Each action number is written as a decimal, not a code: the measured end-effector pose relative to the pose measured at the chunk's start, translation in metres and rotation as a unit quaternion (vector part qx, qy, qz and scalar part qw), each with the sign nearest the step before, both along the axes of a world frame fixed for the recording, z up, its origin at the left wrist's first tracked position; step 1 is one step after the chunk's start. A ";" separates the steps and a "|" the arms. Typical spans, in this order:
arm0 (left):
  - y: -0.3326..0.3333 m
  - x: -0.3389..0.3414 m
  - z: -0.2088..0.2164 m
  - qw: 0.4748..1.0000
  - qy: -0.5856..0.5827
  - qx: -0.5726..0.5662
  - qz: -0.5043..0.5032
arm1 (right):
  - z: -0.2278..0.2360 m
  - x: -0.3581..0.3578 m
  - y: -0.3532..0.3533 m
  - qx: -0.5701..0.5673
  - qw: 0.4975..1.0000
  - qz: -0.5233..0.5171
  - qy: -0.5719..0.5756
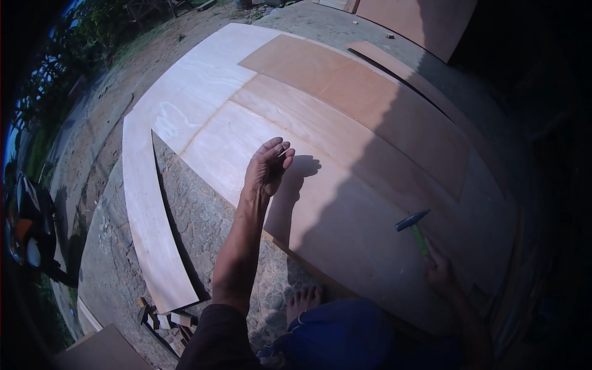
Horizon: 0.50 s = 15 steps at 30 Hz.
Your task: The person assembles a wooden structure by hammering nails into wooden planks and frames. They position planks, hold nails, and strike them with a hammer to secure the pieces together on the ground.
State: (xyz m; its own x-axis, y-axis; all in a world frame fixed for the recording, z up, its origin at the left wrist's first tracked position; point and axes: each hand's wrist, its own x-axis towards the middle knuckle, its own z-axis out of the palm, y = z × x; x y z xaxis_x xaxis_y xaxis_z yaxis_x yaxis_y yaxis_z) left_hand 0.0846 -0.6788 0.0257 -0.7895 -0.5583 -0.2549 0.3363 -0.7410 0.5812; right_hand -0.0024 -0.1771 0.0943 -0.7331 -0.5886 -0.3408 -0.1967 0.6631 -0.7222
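My left hand is raised over the pale plywood sheet, its fingers curled in toward the thumb. Whatever it may hold is too small to make out. Its shadow falls on the wood just to the right. In the shade at the right, my right hand grips a hammer by its green handle, with the dark metal head up over the sheet. A browner thin panel lies on top of the far part of the plywood.
A long plywood strip lies on the rough concrete at left. Wood offcuts are piled near my left arm. Another narrow board and a large panel lie beyond. A motorcycle stands at far left. My bare foot is beside the sheet's near edge.
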 end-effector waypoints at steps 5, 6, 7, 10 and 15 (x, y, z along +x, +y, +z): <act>0.014 0.005 0.002 1.000 0.015 0.021 0.008 | -0.027 0.009 -0.059 -0.011 0.998 0.023 -0.054; 0.015 0.005 0.000 1.000 -0.002 0.023 0.014 | -0.031 0.011 -0.068 -0.015 0.997 0.018 -0.069; 0.014 0.006 -0.002 1.000 -0.006 0.013 0.015 | -0.036 0.014 -0.079 -0.022 0.996 0.014 -0.086; 0.009 0.009 -0.007 0.999 -0.020 -0.018 0.019 | -0.047 0.024 -0.103 -0.049 0.994 0.018 -0.100; -0.010 0.008 -0.020 0.994 -0.077 -0.058 0.050 | -0.062 0.034 -0.125 -0.097 0.983 -0.017 -0.155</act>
State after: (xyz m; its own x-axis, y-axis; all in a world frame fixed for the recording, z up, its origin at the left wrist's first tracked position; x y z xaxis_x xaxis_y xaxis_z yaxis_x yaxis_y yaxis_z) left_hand 0.0923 -0.6893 0.0062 -0.6854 -0.6646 -0.2975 0.3055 -0.6334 0.7110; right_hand 0.0311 -0.3021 0.0319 -0.6325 -0.6411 -0.4347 0.0732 0.5092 -0.8575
